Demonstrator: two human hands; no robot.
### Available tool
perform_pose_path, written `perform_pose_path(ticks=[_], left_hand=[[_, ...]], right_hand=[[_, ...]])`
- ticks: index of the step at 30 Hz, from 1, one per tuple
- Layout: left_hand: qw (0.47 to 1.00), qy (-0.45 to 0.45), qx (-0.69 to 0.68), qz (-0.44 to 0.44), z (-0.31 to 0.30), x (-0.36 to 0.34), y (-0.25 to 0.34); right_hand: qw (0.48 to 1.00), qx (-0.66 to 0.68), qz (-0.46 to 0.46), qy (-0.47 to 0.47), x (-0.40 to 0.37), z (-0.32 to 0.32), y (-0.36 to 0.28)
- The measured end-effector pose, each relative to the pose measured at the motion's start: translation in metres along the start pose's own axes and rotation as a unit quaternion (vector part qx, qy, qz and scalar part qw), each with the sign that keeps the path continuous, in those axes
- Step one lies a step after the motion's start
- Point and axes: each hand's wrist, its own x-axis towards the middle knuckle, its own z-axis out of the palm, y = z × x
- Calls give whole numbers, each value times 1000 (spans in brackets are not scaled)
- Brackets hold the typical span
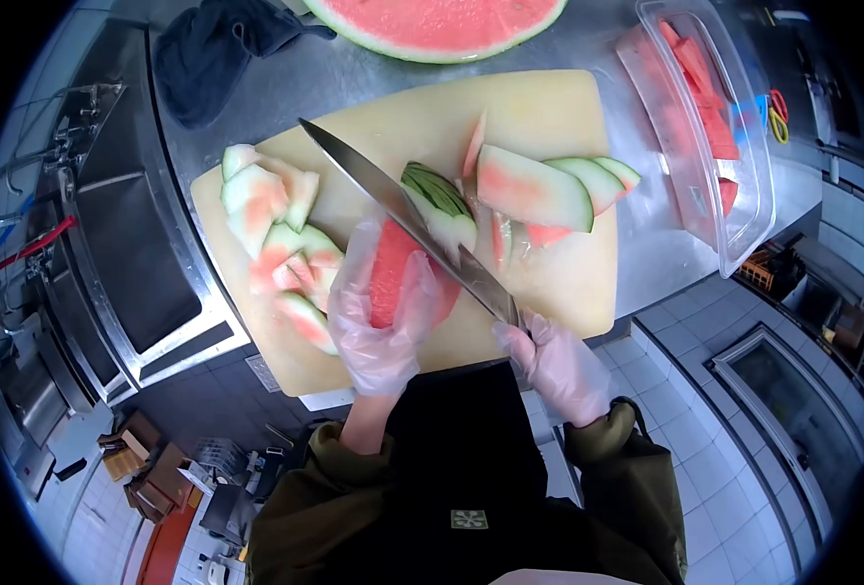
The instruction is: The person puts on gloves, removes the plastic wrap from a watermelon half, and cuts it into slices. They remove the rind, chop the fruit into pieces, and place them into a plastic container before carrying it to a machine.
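My left hand [383, 331], in a clear plastic glove, is closed around a red piece of watermelon [386, 278] on the cutting board [373, 122]. In my gloved right hand [559, 366] is the handle of a long knife [354, 175]. Its blade slants up and left across the watermelon, between the red flesh and a green-skinned strip of rind [439, 200]. Cut rind pieces [256, 200] lie in a heap left of my left hand. More rind slices [534, 187] rest at the board's right side.
A large cut watermelon [442, 24] sits beyond the board. On the right stands a clear plastic container [647, 107] holding red watermelon pieces, with scissors [777, 117] beside it. A dark cloth [213, 58] lies at the upper left, near the sink [125, 253].
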Motion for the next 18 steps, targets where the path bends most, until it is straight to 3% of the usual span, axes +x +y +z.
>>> perform_pose_path(ticks=[4,7,9,11,15,18], left_hand=[[998,4,-47,-50,5,2,11],[996,6,-69,-60,4,-1,10],[996,14,-66,-55,4,-1,8],[999,3,-28,-42,0,-2,5],[998,-28,-23,-58,-3,-5,1],[999,-7,-20,-48,-1,-7,0]], right_hand=[[994,95,-17,-51,4,-13,1],[997,-38,-68,4,23,-6,12],[997,-17,-74,6,42,-10,11],[984,129,88,-88,37,-31,-13],[936,306,107,-137,14,-34,14],[919,369,93,-103,-10,-11,36]])
